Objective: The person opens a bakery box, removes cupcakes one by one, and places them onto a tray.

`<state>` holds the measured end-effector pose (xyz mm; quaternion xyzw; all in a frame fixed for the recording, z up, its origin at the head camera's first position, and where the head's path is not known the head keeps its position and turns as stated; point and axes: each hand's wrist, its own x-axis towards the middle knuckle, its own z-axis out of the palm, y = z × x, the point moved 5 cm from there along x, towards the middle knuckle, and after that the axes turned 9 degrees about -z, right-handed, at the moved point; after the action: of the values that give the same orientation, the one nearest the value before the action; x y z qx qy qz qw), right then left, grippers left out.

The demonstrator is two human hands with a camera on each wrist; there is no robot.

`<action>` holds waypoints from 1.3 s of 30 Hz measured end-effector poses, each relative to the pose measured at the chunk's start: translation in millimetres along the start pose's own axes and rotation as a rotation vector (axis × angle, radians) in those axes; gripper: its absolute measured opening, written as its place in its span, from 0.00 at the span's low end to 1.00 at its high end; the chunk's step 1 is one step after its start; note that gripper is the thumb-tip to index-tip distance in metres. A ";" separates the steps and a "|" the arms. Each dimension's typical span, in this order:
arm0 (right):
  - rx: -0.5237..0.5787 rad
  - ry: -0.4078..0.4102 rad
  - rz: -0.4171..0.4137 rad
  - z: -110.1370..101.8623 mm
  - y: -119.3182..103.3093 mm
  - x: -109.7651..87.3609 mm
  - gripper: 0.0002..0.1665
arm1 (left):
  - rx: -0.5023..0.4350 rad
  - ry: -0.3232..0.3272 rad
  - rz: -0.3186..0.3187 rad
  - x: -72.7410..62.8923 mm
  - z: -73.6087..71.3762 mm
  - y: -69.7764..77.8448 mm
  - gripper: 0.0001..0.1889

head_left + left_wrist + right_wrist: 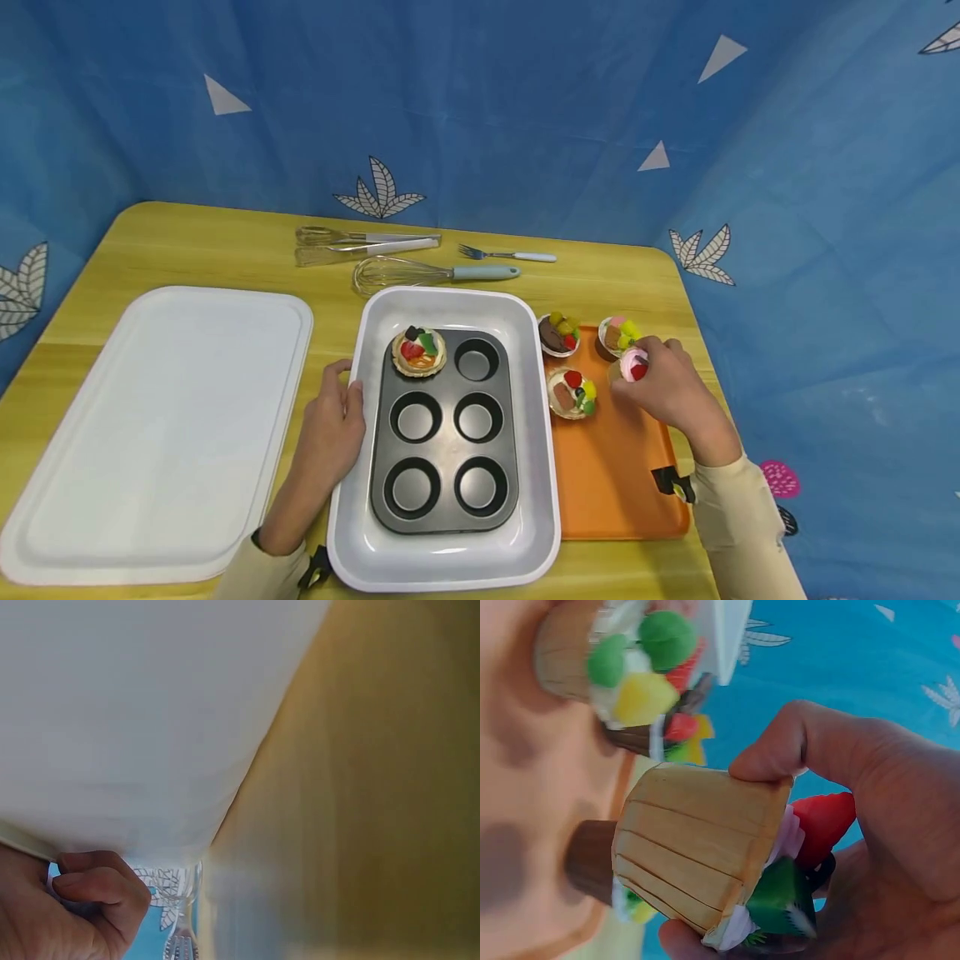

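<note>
My right hand (670, 383) pinches a toy fruit tart (697, 840) by its rim, thumb and finger on opposite sides. This tart has a tan pleated shell, pink cream, a strawberry and a green piece. In the head view it hangs over the orange tray (607, 475), close to a multicoloured cupcake (618, 335). My left hand (330, 425), fingers curled, grips the left rim of the deep white tray (536, 533). Inside that tray lies a dark muffin pan (446, 512), with one fruit tart (418, 352) in its back left cup.
A chocolate cupcake (559, 335) and another fruit tart (572, 394) sit along the orange tray's left side. The flat white tray (165, 433) lies on the left. Toward the back are a whisk (435, 272), two more whisk-like utensils (367, 243) and a fork (506, 254).
</note>
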<state>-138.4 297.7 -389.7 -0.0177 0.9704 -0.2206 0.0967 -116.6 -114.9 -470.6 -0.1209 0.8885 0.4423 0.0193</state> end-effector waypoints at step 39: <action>-0.117 -0.076 0.113 44.4 33.2 -0.8 0.42 | 0.004 0.011 -0.001 -0.4 -0.6 -1.2 0.20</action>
<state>-128.7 308.8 -443.2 0.0234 0.9767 -0.1569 0.1444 -115.9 -115.9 -471.1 -0.1239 0.8893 0.4400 0.0149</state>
